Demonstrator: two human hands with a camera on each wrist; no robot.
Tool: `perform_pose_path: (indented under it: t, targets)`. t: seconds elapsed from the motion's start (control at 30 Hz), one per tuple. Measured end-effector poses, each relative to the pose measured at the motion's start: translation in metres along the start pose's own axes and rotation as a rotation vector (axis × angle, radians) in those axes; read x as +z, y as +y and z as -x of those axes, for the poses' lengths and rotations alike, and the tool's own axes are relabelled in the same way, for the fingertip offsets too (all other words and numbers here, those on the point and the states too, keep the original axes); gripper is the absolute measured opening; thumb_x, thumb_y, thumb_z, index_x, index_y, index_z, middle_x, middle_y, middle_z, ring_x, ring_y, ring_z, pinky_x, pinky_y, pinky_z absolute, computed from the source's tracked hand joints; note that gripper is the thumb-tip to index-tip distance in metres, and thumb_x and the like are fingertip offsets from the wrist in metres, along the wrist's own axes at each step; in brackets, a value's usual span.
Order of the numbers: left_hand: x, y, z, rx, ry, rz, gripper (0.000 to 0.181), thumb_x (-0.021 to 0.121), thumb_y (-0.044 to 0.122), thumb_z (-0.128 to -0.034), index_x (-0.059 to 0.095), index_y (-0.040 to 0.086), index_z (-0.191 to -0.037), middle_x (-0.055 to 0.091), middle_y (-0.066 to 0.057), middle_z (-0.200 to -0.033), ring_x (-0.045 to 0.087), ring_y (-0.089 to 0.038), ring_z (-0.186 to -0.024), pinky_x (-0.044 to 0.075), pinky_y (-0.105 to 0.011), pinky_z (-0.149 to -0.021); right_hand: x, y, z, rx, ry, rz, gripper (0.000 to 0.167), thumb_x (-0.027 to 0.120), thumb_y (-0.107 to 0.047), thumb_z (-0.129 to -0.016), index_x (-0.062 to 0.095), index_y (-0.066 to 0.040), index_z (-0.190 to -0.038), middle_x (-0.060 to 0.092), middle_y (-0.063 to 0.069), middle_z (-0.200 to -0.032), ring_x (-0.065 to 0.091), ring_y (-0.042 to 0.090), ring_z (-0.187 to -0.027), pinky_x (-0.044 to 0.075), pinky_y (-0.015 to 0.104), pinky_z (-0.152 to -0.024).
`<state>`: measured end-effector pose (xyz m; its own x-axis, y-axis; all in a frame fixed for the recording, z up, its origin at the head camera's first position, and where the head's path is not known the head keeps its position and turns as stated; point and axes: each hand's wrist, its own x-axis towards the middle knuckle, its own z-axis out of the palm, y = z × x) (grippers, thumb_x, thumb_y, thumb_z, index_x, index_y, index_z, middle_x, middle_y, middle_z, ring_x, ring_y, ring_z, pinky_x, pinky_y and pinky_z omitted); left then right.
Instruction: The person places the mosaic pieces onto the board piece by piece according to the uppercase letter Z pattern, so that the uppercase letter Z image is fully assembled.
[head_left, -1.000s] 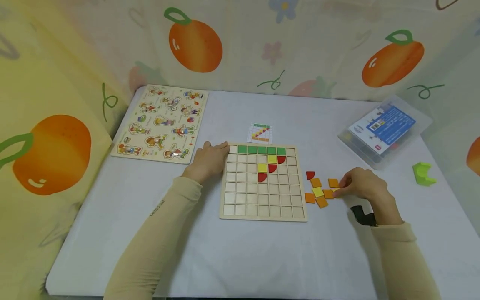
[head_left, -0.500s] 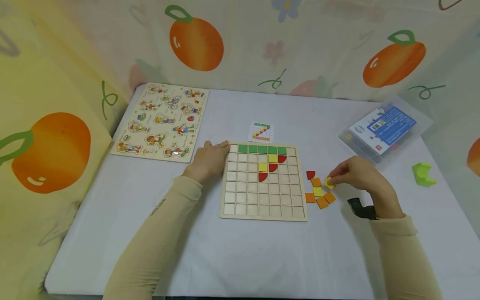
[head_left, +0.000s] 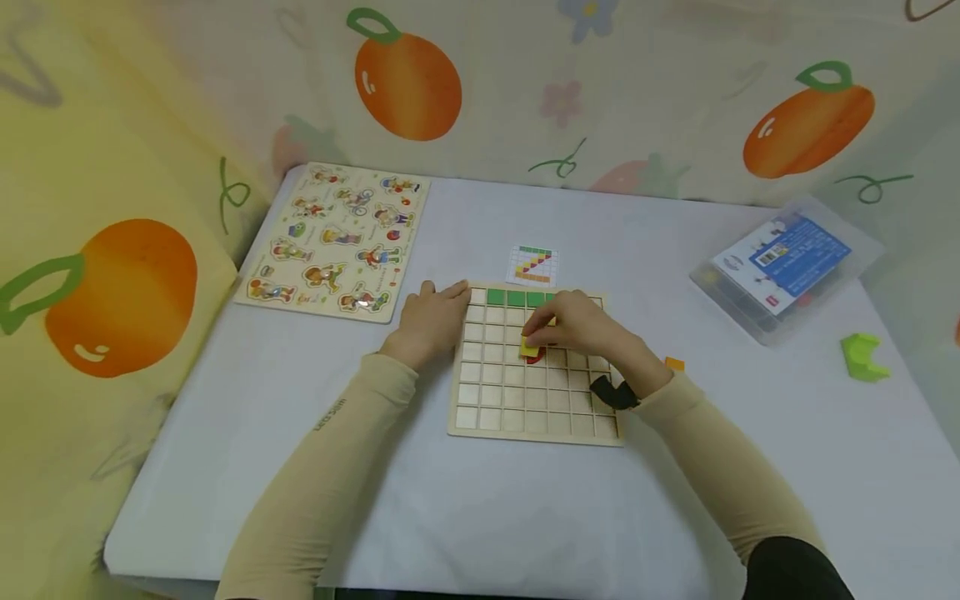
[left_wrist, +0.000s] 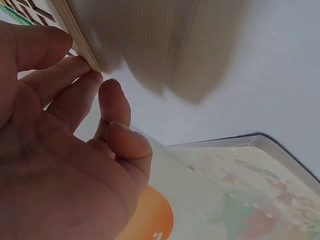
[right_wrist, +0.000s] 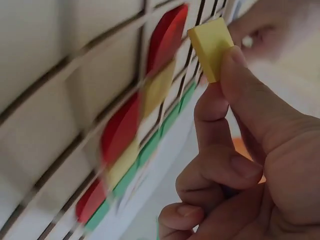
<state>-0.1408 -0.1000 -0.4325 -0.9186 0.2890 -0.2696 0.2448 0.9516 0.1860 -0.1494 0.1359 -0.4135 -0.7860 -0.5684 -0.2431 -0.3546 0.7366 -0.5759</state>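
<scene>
A wooden grid board (head_left: 491,396) lies on the table with a row of green squares (head_left: 517,297) along its top. My right hand (head_left: 581,323) pinches a yellow square (head_left: 528,348) above the board, partly covering the pieces there. In the right wrist view the yellow tile (right_wrist: 212,47) is between thumb and index finger, near red quarter pieces (right_wrist: 169,35) and yellow squares on the grid. My left hand (head_left: 429,323) rests at the board's upper left edge; in the left wrist view its fingers (left_wrist: 75,100) touch the board's rim (left_wrist: 80,40).
Behind the board lies a small pattern card (head_left: 533,265). A picture puzzle board (head_left: 330,250) lies at the back left, a clear plastic case (head_left: 780,262) at the back right, and a light green piece (head_left: 862,357) at the right. An orange square (head_left: 674,364) shows beside my right sleeve.
My right hand picked up a yellow square from the loose pieces and carried it left over the board. The left hand stays at the board's edge. The head view shifted slightly.
</scene>
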Motion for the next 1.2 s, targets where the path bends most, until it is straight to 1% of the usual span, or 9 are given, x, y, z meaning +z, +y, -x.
perform_pose_path:
  t: [0.1,0.23,0.37,0.53,0.73,0.93,1.03,1.1,1.2]
  targets:
    - [0.001,0.003,-0.001,0.004,0.006,-0.008,0.050,0.036,0.015,-0.1096,0.040,0.014,-0.160,0.033,0.000,-0.170,0.049,-0.037,-0.132,0.049,-0.048,-0.098,0.006,-0.010,-0.010,0.011,-0.028,0.012,0.011,0.079,-0.019,-0.091,0.080,-0.009,-0.095,0.080,0.005,-0.092,0.070,0.015,-0.080,0.055,0.032,-0.082]
    - [0.002,0.005,-0.001,0.003,0.013,-0.019,0.051,0.037,0.013,-0.1089,0.040,0.014,-0.160,0.034,0.001,-0.170,0.050,-0.035,-0.131,0.049,-0.047,-0.098,0.012,-0.016,-0.016,0.058,-0.039,0.058,0.009,0.081,-0.019,-0.089,0.080,-0.011,-0.092,0.079,0.003,-0.088,0.067,0.013,-0.077,0.055,0.030,-0.080]
    - [0.002,0.005,-0.001,0.002,0.016,-0.009,0.052,0.039,0.012,-0.1082,0.040,0.014,-0.160,0.034,0.001,-0.170,0.050,-0.036,-0.131,0.050,-0.047,-0.097,0.018,-0.018,-0.016,0.107,-0.002,0.158,0.010,0.083,-0.025,-0.088,0.082,-0.015,-0.090,0.080,-0.002,-0.085,0.068,0.013,-0.079,0.055,0.030,-0.077]
    - [0.001,0.005,0.000,0.005,0.014,-0.002,0.051,0.037,0.012,-0.1087,0.040,0.013,-0.160,0.034,0.000,-0.170,0.050,-0.037,-0.131,0.051,-0.046,-0.095,0.022,-0.021,-0.011,0.092,0.044,0.244,0.015,0.082,-0.031,-0.089,0.085,-0.017,-0.093,0.081,-0.003,-0.083,0.070,0.013,-0.080,0.055,0.030,-0.075]
    - [-0.001,0.006,0.000,-0.003,0.010,-0.020,0.050,0.035,0.014,-0.1099,0.041,0.013,-0.159,0.035,0.000,-0.170,0.049,-0.036,-0.134,0.052,-0.045,-0.097,0.022,-0.019,-0.002,0.086,0.097,0.166,0.020,0.079,-0.030,-0.091,0.085,-0.013,-0.101,0.083,0.001,-0.092,0.069,0.016,-0.088,0.053,0.029,-0.077]
    - [-0.001,0.004,0.000,-0.011,0.016,-0.029,0.050,0.035,0.013,-0.1090,0.041,0.013,-0.159,0.035,0.000,-0.170,0.051,-0.035,-0.130,0.052,-0.044,-0.094,0.010,-0.002,0.012,0.077,0.152,0.124,0.017,0.079,-0.024,-0.091,0.084,-0.011,-0.101,0.083,0.006,-0.098,0.073,0.024,-0.097,0.056,0.038,-0.085]
    - [-0.001,0.004,0.000,-0.012,0.013,-0.020,0.051,0.035,0.013,-0.1091,0.040,0.013,-0.159,0.035,-0.001,-0.170,0.051,-0.035,-0.129,0.052,-0.044,-0.094,0.003,0.013,0.022,0.129,0.174,0.095,0.019,0.081,-0.025,-0.090,0.084,-0.010,-0.100,0.082,0.008,-0.102,0.071,0.027,-0.101,0.055,0.043,-0.088]
    - [-0.001,0.005,0.001,-0.013,0.009,-0.012,0.050,0.034,0.013,-0.1093,0.040,0.012,-0.159,0.034,-0.001,-0.170,0.051,-0.036,-0.130,0.051,-0.044,-0.095,-0.002,0.023,0.030,0.193,0.176,0.080,0.022,0.081,-0.027,-0.090,0.084,-0.009,-0.102,0.081,0.011,-0.107,0.068,0.030,-0.105,0.053,0.045,-0.092]
    - [-0.001,0.005,0.002,-0.017,0.006,-0.007,0.050,0.034,0.012,-0.1093,0.040,0.012,-0.159,0.034,-0.001,-0.171,0.050,-0.036,-0.130,0.051,-0.044,-0.094,-0.010,0.036,0.043,0.272,0.180,0.084,0.025,0.080,-0.029,-0.091,0.083,-0.008,-0.104,0.079,0.015,-0.111,0.063,0.029,-0.097,0.051,0.039,-0.084]
